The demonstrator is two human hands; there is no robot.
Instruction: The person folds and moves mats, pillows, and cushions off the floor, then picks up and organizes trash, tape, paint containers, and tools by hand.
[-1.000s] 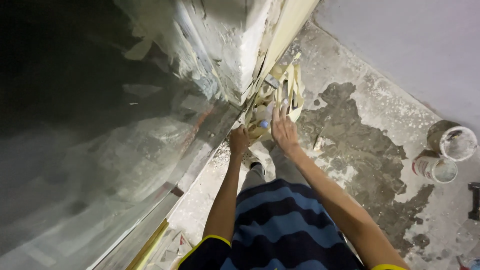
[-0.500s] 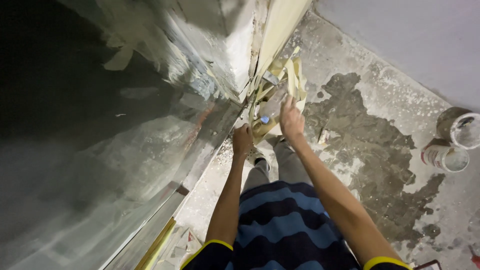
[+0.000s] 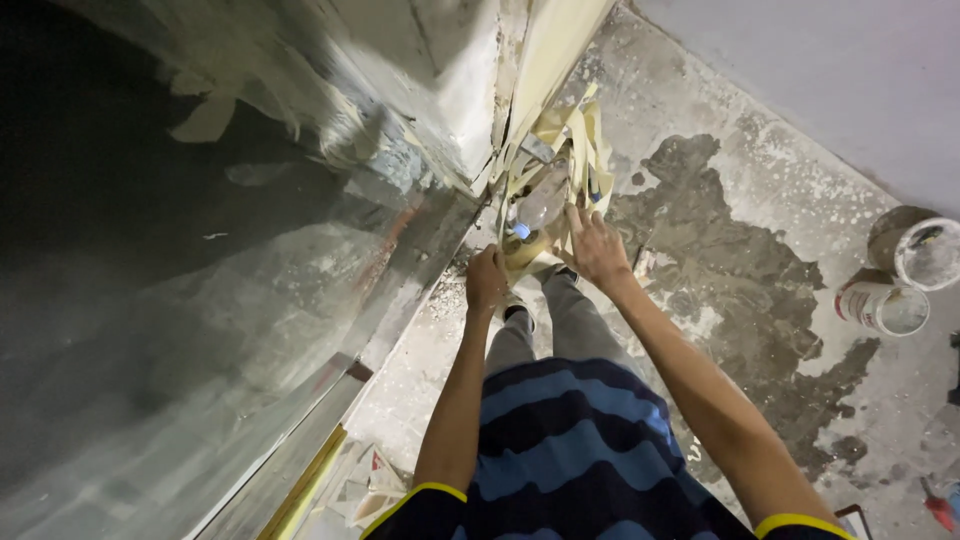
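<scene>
Both hands work at the heap of peeled yellowish masking tape (image 3: 560,165) at the wall's foot, far centre. The left hand (image 3: 486,280) looks fisted on a strip; the right hand (image 3: 596,248) spreads its fingers (image 3: 572,216) over the heap, beside a clear bottle (image 3: 538,205). Gathering seems underway; a firm grasp is needed next.

- Left hand (image 3: 486,281) closed on the lower edge of a bundle of pale yellow tape strips (image 3: 560,165).
- Right hand (image 3: 594,248) spread open against the same bundle, beside a clear plastic bottle (image 3: 540,203).
- Two white buckets (image 3: 900,285) well apart, on stained concrete floor (image 3: 740,240).
</scene>
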